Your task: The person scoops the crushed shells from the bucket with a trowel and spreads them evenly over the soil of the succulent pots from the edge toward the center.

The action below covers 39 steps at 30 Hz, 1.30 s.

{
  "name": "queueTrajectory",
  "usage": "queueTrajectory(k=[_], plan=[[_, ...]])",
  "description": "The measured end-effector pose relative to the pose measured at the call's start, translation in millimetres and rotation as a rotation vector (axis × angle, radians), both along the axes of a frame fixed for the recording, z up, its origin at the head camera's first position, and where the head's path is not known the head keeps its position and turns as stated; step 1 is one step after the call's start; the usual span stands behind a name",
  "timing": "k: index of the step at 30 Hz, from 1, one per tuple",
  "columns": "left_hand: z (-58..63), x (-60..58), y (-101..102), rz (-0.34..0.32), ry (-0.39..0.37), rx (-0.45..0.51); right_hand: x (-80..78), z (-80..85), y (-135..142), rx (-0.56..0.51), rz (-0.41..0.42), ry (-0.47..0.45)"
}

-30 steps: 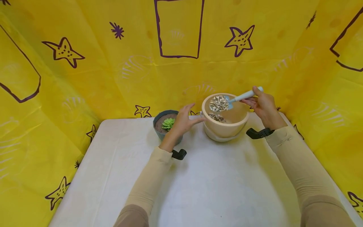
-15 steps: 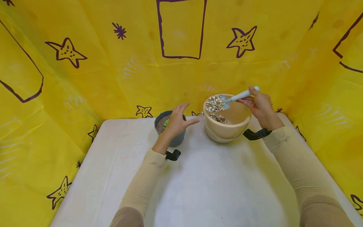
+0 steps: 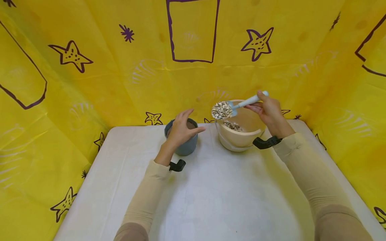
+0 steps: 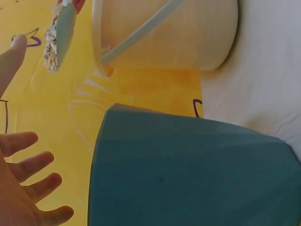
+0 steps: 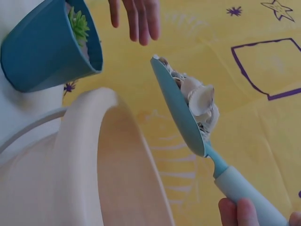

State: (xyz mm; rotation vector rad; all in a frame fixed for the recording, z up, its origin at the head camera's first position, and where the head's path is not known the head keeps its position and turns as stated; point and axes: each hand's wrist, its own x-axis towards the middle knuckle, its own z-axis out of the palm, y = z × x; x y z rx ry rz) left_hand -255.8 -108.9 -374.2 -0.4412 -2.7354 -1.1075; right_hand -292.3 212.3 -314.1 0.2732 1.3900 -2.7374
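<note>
My right hand [image 3: 269, 113] grips the pale handle of a small light-blue garden trowel [image 5: 178, 110]. Its blade is heaped with small seashells [image 5: 200, 100] and sits above the left rim of a cream bucket [image 3: 233, 143]. More shells [image 3: 233, 126] lie inside that bucket. Over the blue-green plant pot [image 3: 187, 149] hovers my left hand [image 3: 180, 130], fingers spread and holding nothing. It hides the pot's green succulent [image 5: 78, 24] in the head view, but the right wrist view shows the plant standing in soil.
Pot and bucket stand side by side near the back edge of a white-covered table [image 3: 211, 197]. A yellow curtain [image 3: 193, 83] with starfish drawings rises behind and at both sides. The bucket's handle [image 4: 141, 32] hangs down against its outer wall.
The loaded trowel has moved left, from over the bucket's opening to its left rim. My left hand has also drawn left, away from the bucket and farther over the pot.
</note>
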Motion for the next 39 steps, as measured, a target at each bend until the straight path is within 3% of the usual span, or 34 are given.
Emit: queueTrajectory(k=[15,23,33,39], plan=[[-7.0,4.1,-26.5,0.017,0.023,0.029,-1.2,-3.4,-24.2,0.027,0.032,0.011],[-13.5,9.1,-38.6,0.019,-0.013,0.039,-3.4,-7.4,-36.5,0.041,0.025,-0.003],[-29.5,12.7,-45.7,0.044,-0.033,0.074,-0.5,-15.5,-51.7,-0.02,0.076,-0.006],[-36.6,15.2,-51.1,0.068,-0.008,0.081,-1.9,-21.3,-61.6,-0.004,0.132,-0.013]])
